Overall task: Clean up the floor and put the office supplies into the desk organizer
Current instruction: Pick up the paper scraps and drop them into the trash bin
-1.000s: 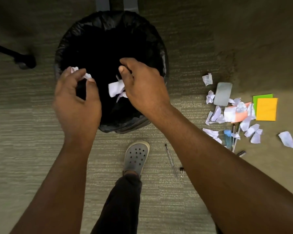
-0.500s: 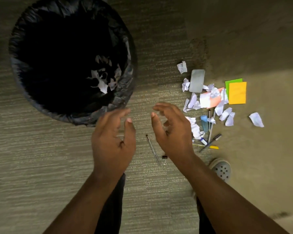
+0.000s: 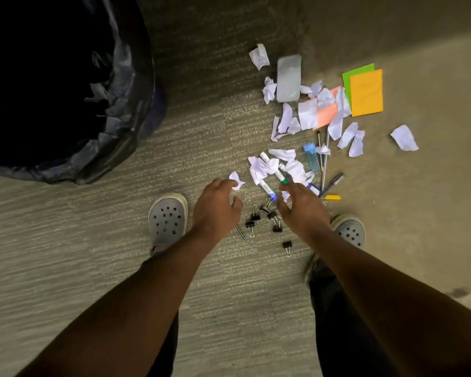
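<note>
White crumpled paper scraps (image 3: 264, 167), pens and markers are seen scattered on the carpet (image 3: 93, 240), just ahead of both hands and to the right of the black-lined bin (image 3: 125, 104). One small paper scrap (image 3: 235, 180) is touched at the fingertips of the left hand (image 3: 218, 206), whose fingers are loosely curled; a firm pinch cannot be confirmed. The right hand (image 3: 301, 206) is held half open over the near ends of two markers (image 3: 275, 174); nothing is gripped as far as can be seen. The markers' long axes run away from the hands, slanting up-left. Black binder clips (image 3: 264, 217) lie between the wrists. The bin is nearer the left hand, so scraps are judged best carried leftward.
</note>
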Demonstrator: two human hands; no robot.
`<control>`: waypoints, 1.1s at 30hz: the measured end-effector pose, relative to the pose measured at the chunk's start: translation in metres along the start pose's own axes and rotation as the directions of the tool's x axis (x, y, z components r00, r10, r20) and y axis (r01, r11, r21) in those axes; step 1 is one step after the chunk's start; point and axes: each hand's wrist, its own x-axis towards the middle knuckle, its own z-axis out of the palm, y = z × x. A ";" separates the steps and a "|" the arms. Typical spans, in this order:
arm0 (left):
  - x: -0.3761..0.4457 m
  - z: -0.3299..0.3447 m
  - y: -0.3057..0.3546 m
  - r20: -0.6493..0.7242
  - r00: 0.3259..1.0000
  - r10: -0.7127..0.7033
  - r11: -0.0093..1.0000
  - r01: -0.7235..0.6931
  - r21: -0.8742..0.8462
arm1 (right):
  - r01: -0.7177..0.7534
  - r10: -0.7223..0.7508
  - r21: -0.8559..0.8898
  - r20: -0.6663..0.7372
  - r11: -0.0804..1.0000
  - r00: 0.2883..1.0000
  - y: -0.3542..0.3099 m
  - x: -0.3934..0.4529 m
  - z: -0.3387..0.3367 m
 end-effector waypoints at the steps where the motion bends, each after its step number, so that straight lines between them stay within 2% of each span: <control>1: 0.007 0.007 -0.002 0.031 1.000 0.006 0.999 -0.007 0.033 | -0.007 0.007 -0.026 0.035 1.000 0.999 0.003 0.005 0.003; 4: 0.026 0.023 -0.010 0.093 0.996 0.005 0.990 -0.017 0.138 | 0.023 -0.012 -0.093 0.121 0.995 0.993 0.006 0.023 0.013; 10: 0.064 0.048 -0.029 0.120 0.992 -0.043 0.959 0.007 0.282 | 0.124 -0.128 -0.121 -0.026 0.985 0.991 -0.008 0.063 0.038; 14: 0.078 0.066 -0.033 0.107 0.994 -0.002 0.945 -0.033 0.326 | 0.163 -0.175 -0.261 -0.024 0.952 0.984 -0.018 0.084 0.058; 23: 0.074 0.083 -0.050 0.006 0.999 0.043 0.974 -0.043 0.221 | 0.210 -0.210 -0.471 0.054 0.857 0.976 -0.016 0.084 0.064; 28: 0.065 0.083 -0.056 -0.004 1.000 -0.014 0.992 0.014 0.128 | 0.215 -0.214 -0.420 0.051 0.882 0.976 -0.013 0.091 0.058; 33: 0.049 0.076 -0.065 -0.025 0.999 -0.030 0.999 0.031 0.039 | 0.064 -0.064 -0.114 0.005 0.991 0.998 -0.010 0.093 0.051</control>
